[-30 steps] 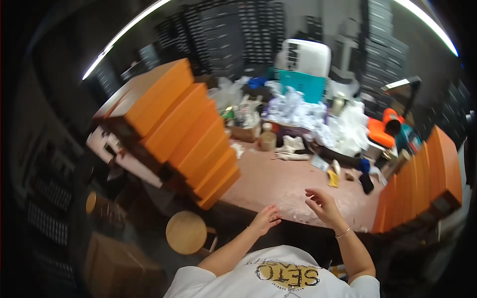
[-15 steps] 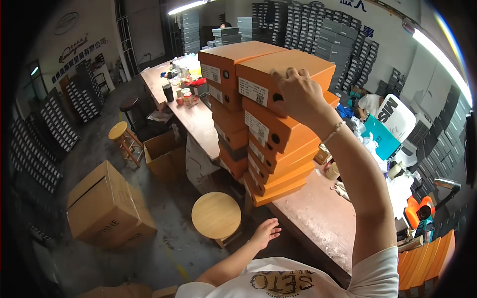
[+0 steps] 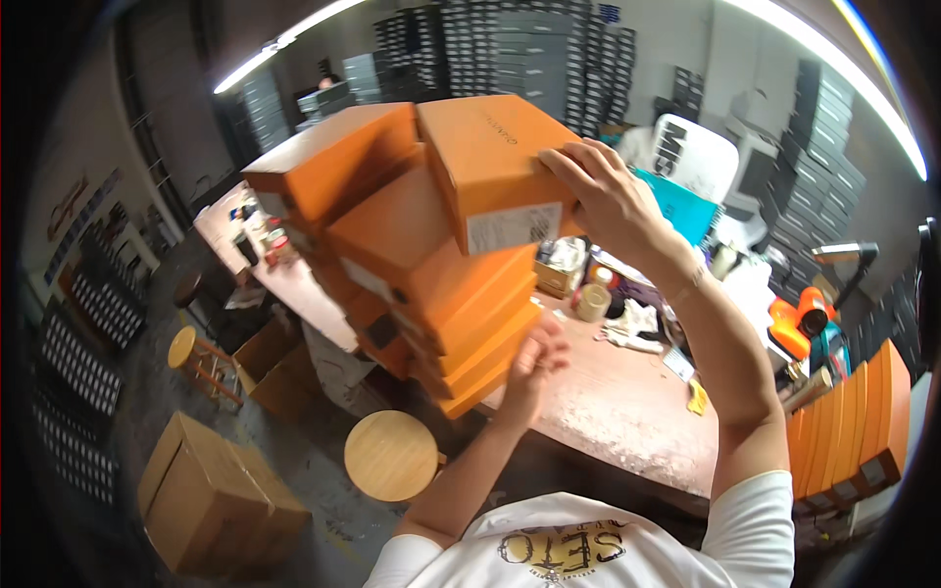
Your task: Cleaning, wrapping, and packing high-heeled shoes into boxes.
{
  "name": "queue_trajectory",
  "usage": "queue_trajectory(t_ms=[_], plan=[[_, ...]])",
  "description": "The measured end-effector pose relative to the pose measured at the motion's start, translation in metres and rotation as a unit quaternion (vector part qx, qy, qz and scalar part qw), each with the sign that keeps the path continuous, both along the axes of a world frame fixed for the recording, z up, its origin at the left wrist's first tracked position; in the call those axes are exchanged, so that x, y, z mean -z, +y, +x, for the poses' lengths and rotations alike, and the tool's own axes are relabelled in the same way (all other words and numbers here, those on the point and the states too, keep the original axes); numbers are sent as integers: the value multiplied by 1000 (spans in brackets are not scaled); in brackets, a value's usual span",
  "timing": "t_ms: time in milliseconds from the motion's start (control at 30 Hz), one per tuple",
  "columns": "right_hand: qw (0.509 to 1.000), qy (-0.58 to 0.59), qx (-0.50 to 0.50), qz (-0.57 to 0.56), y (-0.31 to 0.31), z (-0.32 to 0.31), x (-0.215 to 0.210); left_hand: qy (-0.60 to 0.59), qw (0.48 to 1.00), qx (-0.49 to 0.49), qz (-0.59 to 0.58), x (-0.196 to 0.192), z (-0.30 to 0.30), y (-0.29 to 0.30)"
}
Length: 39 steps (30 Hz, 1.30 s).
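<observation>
A tall stack of orange shoe boxes (image 3: 461,323) stands on the left part of a worn pink table (image 3: 627,412). My right hand (image 3: 608,196) grips the far end of the top orange box (image 3: 490,167), which is lifted and tilted off the stack. Fingers spread, my left hand (image 3: 534,363) presses against the near side of the lower boxes. A second column of orange boxes (image 3: 333,176) leans behind the first.
A round wooden stool (image 3: 392,456) sits under the table edge, another stool (image 3: 196,358) to the left. Cardboard cartons (image 3: 211,505) lie on the floor. Orange boxes (image 3: 848,421) stand on edge at the right. Tape rolls, paper and an orange tool (image 3: 799,323) clutter the table's far side.
My right hand has pulled the top box up and toward me. My left hand rose from near the table's edge to press on the stack's lower boxes. The view swung right.
</observation>
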State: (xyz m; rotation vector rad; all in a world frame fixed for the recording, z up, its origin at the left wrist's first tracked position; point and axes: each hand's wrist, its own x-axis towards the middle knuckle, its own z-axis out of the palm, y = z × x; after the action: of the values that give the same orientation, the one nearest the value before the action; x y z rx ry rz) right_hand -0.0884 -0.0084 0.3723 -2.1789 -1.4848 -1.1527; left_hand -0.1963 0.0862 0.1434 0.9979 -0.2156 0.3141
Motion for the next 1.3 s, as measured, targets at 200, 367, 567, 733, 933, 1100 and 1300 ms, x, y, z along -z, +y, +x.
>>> queue_trajectory(t_ms=[200, 367, 567, 733, 933, 1100, 1300], plan=[[997, 77, 7, 18, -188, -52, 125, 58, 947, 206, -242, 19, 10, -20], [953, 297, 50, -46, -258, -117, 277, 235, 949, 136, -163, 105, 7, -110], [818, 538, 198, 49, -280, -105, 398, 451, 871, 141, 137, 258, 64, -124], [420, 801, 252, 344, -299, -60, 485, 501, 848, 172, -5, 224, 88, -149], [344, 773, 20, 533, -221, -41, 328, 375, 892, 104, 229, 226, 104, -84], [685, 712, 103, 114, -119, -77, 346, 343, 911, 157, 168, 201, 133, 28], [734, 460, 496, -65, -199, -56, 390, 78, 762, 38, 641, 173, 129, 14]])
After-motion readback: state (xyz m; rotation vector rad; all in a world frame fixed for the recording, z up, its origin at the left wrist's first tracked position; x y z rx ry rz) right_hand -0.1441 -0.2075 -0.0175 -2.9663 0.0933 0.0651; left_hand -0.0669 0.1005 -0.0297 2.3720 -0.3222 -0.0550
